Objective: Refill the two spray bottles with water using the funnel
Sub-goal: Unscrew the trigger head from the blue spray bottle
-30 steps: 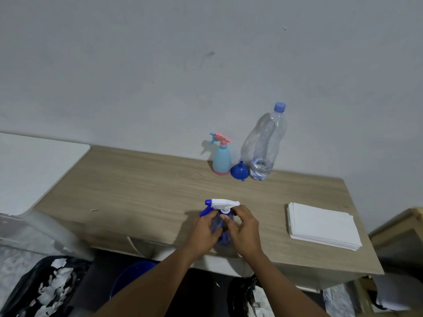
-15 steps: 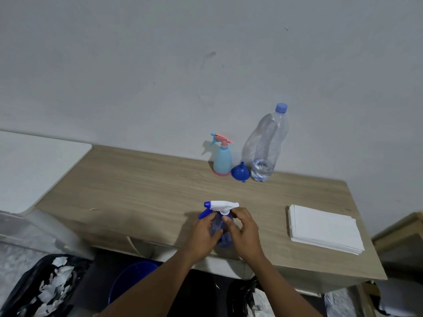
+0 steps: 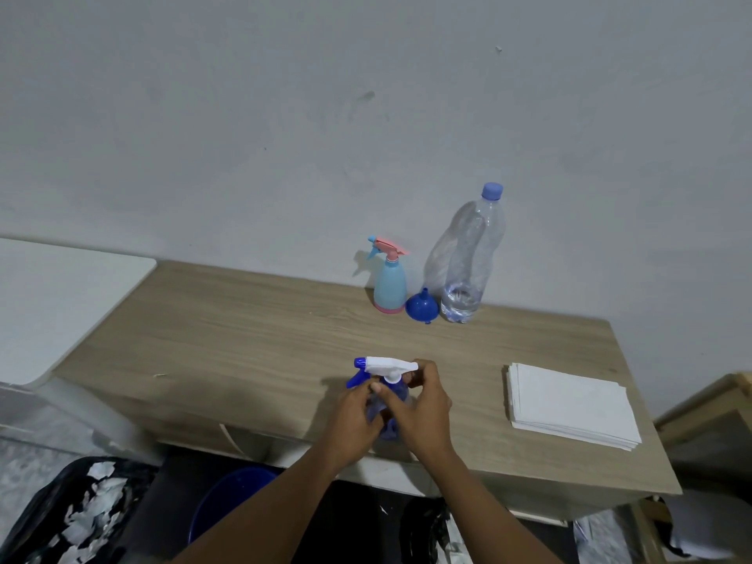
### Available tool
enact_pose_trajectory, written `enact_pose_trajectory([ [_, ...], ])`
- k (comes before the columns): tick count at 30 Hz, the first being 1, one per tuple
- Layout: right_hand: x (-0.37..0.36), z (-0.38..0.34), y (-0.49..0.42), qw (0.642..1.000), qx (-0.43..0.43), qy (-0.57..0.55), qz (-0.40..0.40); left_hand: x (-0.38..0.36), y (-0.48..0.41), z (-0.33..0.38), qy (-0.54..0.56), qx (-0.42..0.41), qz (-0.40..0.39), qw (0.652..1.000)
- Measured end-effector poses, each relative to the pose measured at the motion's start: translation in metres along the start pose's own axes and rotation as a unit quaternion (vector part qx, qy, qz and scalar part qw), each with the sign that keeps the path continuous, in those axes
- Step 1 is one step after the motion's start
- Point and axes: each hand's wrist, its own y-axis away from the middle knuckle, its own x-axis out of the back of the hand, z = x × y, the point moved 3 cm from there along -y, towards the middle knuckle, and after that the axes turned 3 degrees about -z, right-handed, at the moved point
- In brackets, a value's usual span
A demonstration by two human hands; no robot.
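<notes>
Head view: both hands wrapped around one dark blue spray bottle (image 3: 391,405) near the wooden table's (image 3: 252,339) front edge.

The left hand (image 3: 355,415) clasps its body; the right hand (image 3: 423,409) pinches at the white spray head's neck, hiding most of the bottle. Beyond the grip stand one light blue spray bottle (image 3: 390,287), one funnel (image 3: 422,306) and one water bottle (image 3: 468,262); one paper stack (image 3: 569,405) lies right.

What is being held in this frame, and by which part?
The dark blue spray bottle: the left hand wraps its body, while the right hand pinches the neck collar under the white spray head.
</notes>
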Motion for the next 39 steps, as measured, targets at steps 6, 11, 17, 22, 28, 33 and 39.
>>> enact_pose_trajectory([
  [6,-0.001,0.004,0.006,0.999,0.039,0.021,0.004,-0.001,-0.002,0.002,0.005,-0.003,0.012,1.0],
  [11,-0.005,-0.002,0.002,1.0,0.0,0.018,0.023,-0.002,-0.002,-0.005,0.015,0.008,0.007,1.0],
  [17,-0.004,0.002,0.007,0.999,0.033,0.034,0.003,0.0,-0.001,-0.003,0.012,-0.013,0.008,1.0],
  [22,-0.006,0.0,0.004,1.0,0.011,0.01,0.023,0.001,-0.001,-0.001,0.023,-0.011,0.007,1.0],
  [28,-0.006,-0.001,0.004,0.999,0.02,0.028,0.013,0.002,0.0,0.001,0.018,-0.01,0.0,1.0],
  [33,-0.011,-0.001,0.006,0.998,0.03,0.038,0.027,0.002,-0.002,0.0,0.01,-0.016,0.017,1.0],
  [39,-0.012,-0.002,0.004,0.999,0.015,0.038,0.026,0.003,-0.003,0.0,-0.01,-0.019,0.017,1.0],
])
